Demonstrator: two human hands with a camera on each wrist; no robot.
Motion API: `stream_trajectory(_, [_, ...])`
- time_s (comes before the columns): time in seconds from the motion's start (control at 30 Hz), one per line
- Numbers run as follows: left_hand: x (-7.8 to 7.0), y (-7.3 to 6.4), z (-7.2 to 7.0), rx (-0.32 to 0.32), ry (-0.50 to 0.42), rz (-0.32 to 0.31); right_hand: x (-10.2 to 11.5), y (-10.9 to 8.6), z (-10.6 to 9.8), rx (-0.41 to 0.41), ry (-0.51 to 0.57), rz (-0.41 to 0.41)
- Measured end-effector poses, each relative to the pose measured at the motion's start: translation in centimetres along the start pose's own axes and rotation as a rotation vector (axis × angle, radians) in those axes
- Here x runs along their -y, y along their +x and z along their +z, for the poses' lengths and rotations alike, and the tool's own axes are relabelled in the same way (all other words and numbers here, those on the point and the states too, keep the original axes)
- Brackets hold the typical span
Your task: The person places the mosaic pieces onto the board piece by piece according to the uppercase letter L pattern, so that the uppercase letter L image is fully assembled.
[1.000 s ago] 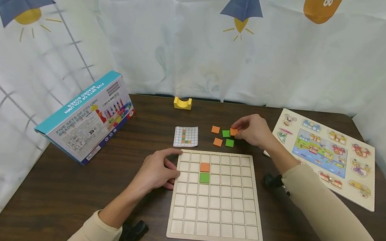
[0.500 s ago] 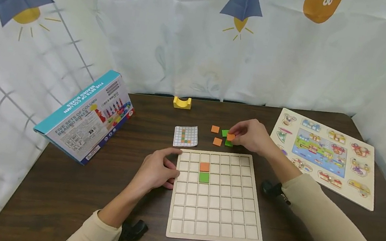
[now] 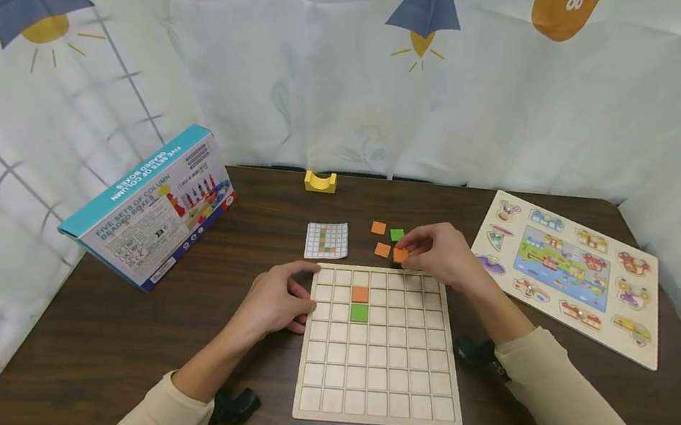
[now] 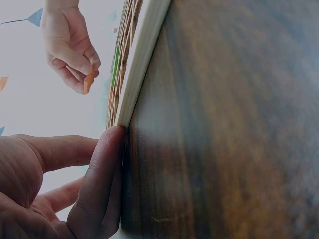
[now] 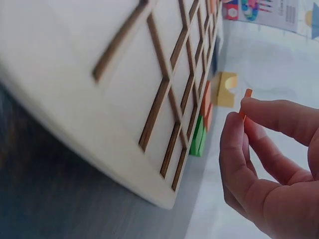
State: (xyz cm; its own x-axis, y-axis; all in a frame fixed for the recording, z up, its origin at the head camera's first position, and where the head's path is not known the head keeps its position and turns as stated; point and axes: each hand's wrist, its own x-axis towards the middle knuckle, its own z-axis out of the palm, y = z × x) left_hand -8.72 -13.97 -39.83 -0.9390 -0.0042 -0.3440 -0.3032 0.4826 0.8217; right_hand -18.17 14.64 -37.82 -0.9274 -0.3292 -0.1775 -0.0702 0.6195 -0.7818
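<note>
In the head view, my right hand (image 3: 444, 256) pinches an orange square tile (image 3: 400, 256) between thumb and fingertips, just beyond the grid board's far edge. The right wrist view shows that tile edge-on, raised off the table. My left hand (image 3: 276, 298) rests its fingertips and thumb against the left edge of the wooden grid board (image 3: 385, 357). One orange tile (image 3: 360, 294) lies in a cell, with a green tile (image 3: 359, 312) in the cell just below it. Beyond the board lie two loose orange tiles (image 3: 382, 250) and a green tile (image 3: 397, 235); another green one is mostly hidden under the held tile.
A small card (image 3: 327, 240) printed with a coloured grid lies behind the board. Farther back stands a yellow notched block (image 3: 320, 182). A toy box (image 3: 150, 215) is at the left, and a wooden picture puzzle (image 3: 567, 273) at the right.
My right hand has moved nearer with the orange tile, from beside the rear green tile to the board's far edge. The left hand has stayed at the board's edge.
</note>
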Motion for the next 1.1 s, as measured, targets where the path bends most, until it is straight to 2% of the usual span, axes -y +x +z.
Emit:
stream_trajectory(0.6, [0.2,0.1,0.0,0.002,-0.004,-0.007,2.1,-3.2,1.4,0.020,-0.022,-0.078])
stream_trajectory(1.1, [0.1,0.0,0.0,0.002,-0.005,0.000,3.0,-4.7,2.3,0.045,-0.055,-0.084])
